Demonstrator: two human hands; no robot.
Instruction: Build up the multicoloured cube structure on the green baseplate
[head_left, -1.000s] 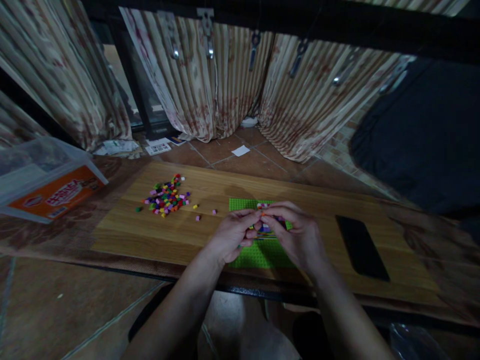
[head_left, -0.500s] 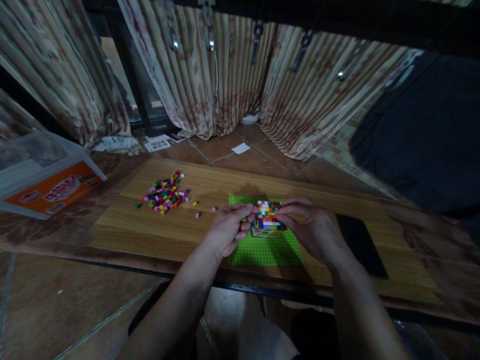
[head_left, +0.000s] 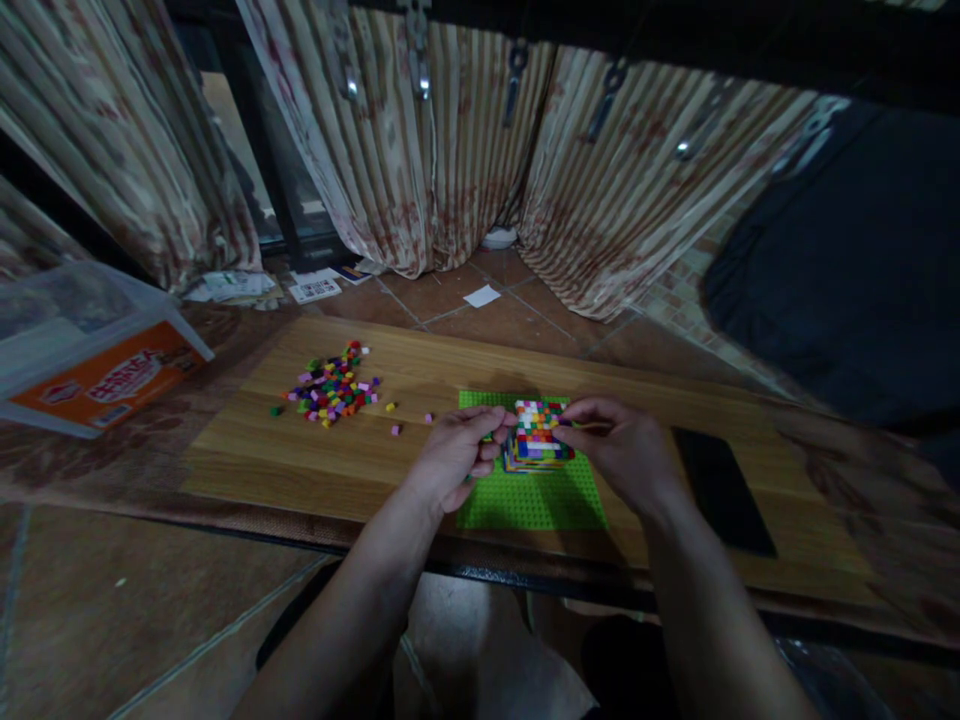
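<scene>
A block-shaped build of small coloured toy bricks (head_left: 538,440) stands on a bright green studded baseplate (head_left: 525,505). At its left side my left hand (head_left: 465,450) is closed, thumb and forefinger pinched near the top edge. A bit of green and yellow shows by its curled fingers, too small to name. My right hand (head_left: 626,445) reaches in from the right, thumb and fingertips bent together at the build's upper right edge. What lies between those fingertips is hidden.
Loose bricks (head_left: 337,385) lie heaped on the left of the wooden board (head_left: 300,470), with a few strays nearer the baseplate. A flat black object (head_left: 724,490) rests at the right. Far left is a clear plastic box (head_left: 105,350) with an orange label; curtains (head_left: 450,150) hang behind.
My right hand has shifted very slightly, its fingers bending a little differently at the build's right edge. My left hand and the bricks look the same.
</scene>
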